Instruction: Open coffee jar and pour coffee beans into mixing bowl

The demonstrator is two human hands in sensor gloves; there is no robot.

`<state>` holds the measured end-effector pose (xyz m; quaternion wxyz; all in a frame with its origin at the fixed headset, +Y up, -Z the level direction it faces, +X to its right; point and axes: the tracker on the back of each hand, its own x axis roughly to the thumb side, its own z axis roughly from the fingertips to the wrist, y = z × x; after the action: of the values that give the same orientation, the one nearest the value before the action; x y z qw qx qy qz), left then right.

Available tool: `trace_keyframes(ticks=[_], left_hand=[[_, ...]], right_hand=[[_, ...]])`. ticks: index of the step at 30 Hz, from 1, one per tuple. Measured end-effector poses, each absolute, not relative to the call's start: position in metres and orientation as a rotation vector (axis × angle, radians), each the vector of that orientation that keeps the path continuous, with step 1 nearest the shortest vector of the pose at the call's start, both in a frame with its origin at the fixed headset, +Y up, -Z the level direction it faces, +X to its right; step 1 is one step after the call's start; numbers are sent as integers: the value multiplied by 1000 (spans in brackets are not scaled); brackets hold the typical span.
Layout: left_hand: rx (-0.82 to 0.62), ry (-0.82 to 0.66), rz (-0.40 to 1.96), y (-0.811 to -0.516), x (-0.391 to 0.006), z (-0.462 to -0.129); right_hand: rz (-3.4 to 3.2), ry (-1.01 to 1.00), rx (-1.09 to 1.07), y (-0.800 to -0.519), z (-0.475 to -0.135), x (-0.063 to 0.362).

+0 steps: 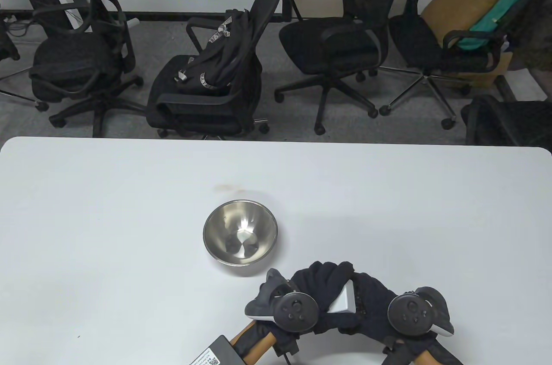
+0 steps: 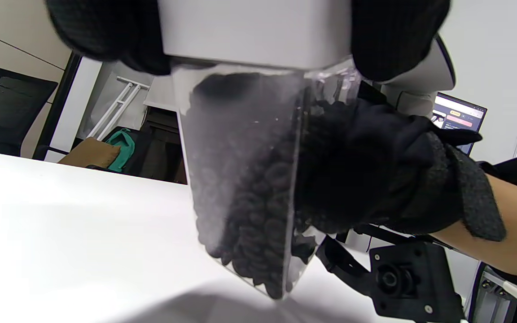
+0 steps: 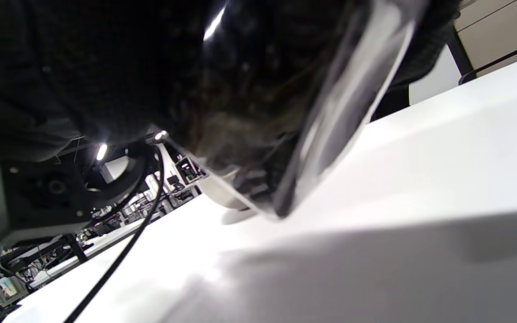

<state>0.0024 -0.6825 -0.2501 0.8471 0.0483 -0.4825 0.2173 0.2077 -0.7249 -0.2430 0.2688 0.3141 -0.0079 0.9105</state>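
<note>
Right hand (image 2: 375,170) grips the clear coffee jar (image 2: 245,179) (beans inside); left hand (image 1: 319,285) clasps its white lid (image 1: 343,298), near-right of the steel mixing bowl (image 1: 240,232)

Table view looks down from above; both wrist views sit low, close against the jar (image 2: 245,179).

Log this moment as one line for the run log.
stage: opening jar | left hand: grips white lid | right hand: holds coffee jar | lid: still on | mixing bowl: no beans
</note>
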Motion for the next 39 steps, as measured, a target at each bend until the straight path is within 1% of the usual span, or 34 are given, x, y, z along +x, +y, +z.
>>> trace_keyframes(ticks=[2,4,10,14,19,21,24,30,39], left_hand=[[87,-1014,456,-682,3,-250],[95,-990,474,-682,3,-252],[87,-951,485,-685,4,-252],[64,-890,510,-685,4,-253],[-41,-718,662,-684,1,-257],[-76,-679,683,-684,0,-258],[-80,-652,674,-684,-1,-259],[-154,-557,747,-689,-4,-263],[-213,-508,785,-695,-6,-266]], right_hand=[[2447,-18,844,-725,-243,207],[2479,-67,833,-723,-243,207],[2502,-86,825,-724,-243,209],[2536,-125,801,-724,-243,209],[2600,-169,779,-724,-242,208],[2624,-191,774,-723,-242,208],[2643,-212,771,-723,-241,207],[2701,-266,772,-722,-238,203],[2717,-249,776,-723,-237,202]])
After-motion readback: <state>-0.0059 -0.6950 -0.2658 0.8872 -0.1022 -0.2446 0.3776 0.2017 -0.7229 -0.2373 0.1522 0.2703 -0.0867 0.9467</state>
